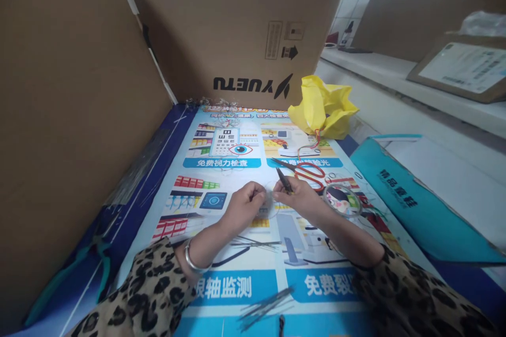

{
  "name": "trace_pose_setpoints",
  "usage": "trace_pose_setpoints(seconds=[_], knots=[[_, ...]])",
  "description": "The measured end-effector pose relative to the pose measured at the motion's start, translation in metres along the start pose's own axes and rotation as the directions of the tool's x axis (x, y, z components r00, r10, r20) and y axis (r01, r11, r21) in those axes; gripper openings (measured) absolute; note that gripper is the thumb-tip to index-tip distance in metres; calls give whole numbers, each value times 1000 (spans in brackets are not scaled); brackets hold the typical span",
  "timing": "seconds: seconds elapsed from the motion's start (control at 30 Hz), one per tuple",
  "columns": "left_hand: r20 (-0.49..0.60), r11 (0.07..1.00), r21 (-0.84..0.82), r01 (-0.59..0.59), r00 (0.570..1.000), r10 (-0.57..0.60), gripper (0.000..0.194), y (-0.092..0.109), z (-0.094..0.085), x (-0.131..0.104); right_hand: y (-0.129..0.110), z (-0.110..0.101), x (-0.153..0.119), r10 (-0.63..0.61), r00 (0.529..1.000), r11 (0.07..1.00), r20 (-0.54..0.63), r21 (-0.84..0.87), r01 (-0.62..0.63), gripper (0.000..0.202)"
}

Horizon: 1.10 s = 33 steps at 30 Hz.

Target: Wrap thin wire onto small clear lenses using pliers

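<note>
Over the middle of the printed poster, my left hand [248, 201] pinches a thin, nearly clear loop of wire [272, 215] between thumb and fingers. Facing it closely, my right hand [297, 200] has its fingertips together at the other side of the loop. A dark pointed tool [283, 179] sticks up from the right hand's grip; its exact kind is hard to make out. Just beyond lie red-handled scissors [310, 172]. A round clear ring-shaped item [342, 200] rests beside my right forearm. Thin dark wire pieces [265, 306] lie nearer to me, with more wire pieces [256, 244] below my hands.
Tall cardboard [237, 21] walls the back and left. A crumpled yellow bag [324, 108] sits at the back right, a teal box [415, 195] at the right. Tangled wire [221, 107] lies at the far edge. A teal-handled tool [100, 260] is at the left.
</note>
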<state>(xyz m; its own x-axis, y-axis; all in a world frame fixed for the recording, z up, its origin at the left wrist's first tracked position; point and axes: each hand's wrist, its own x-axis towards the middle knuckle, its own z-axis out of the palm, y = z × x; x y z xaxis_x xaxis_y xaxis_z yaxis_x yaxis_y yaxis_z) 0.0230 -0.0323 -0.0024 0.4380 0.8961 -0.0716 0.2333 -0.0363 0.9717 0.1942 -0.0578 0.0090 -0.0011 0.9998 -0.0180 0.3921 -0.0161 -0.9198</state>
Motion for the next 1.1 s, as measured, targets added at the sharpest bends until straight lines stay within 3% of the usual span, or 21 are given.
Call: trace_pose_setpoints(seconds=[0.17,0.5,0.63,0.8,0.97,1.1], knots=[[125,990,-105,92,989,-79,26,4,-3,1,-8,3,-4,-6,996,999,94,-43,10,13],[290,984,-83,158,948,-128,24,7,-9,3,-6,4,-6,25,999,994,45,109,-30,22],[302,976,-94,197,940,-161,27,8,-10,3,-7,5,-8,55,995,983,89,171,-70,23],[245,952,-242,185,961,-125,25,6,-8,4,-8,4,-9,29,1000,996,9,79,-30,19],[231,903,-389,184,968,-97,22,3,-2,2,-9,5,-8,5,1000,997,29,79,-7,19],[198,897,-411,159,977,-82,22,4,2,0,-8,7,-9,28,999,997,28,76,-30,19]])
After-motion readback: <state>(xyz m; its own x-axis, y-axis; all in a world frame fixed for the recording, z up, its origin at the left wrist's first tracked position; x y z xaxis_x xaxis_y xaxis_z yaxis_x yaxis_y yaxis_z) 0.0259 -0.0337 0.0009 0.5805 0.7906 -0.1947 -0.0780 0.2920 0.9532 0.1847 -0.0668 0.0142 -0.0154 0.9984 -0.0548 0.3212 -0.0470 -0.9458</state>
